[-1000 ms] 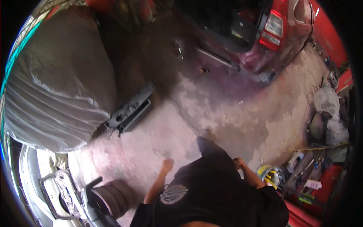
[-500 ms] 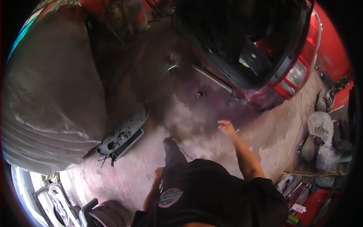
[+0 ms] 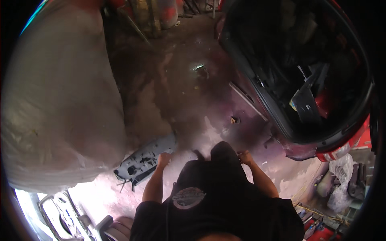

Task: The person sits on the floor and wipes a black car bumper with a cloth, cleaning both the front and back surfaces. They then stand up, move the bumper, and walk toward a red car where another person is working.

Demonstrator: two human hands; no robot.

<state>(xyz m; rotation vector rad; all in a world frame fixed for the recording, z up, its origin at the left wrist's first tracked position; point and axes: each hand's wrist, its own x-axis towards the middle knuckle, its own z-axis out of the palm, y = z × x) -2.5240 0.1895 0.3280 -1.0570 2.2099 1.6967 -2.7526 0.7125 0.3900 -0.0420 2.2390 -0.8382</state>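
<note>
My left hand [image 3: 164, 160] hangs in front of me with its fingers curled in, holding nothing that I can see. Below it, on the floor, lies a long dark grey moulded car panel [image 3: 144, 157] with cut-outs and thin prongs at its near end. My right hand [image 3: 244, 157] is beside my raised dark-trousered leg [image 3: 223, 152], its fingers loosely closed and no object visible in them. Ahead to the right stands a red car [image 3: 300, 153] whose large opening shows a dark interior, with a loose dark panel [image 3: 307, 102] inside it.
A large covered shape under grey sheeting [image 3: 60, 100] fills the left side. A narrow strip [image 3: 248, 101] and a small yellowish piece [image 3: 234, 120] lie on the stained floor. Door frames [image 3: 64, 213] lean at lower left; clear plastic wrapping [image 3: 341, 168] and loose parts sit at right.
My right hand has come back and down beside my leg. My left hand has swung forward over the grey panel. The view has turned, and the red car now appears closer on the right.
</note>
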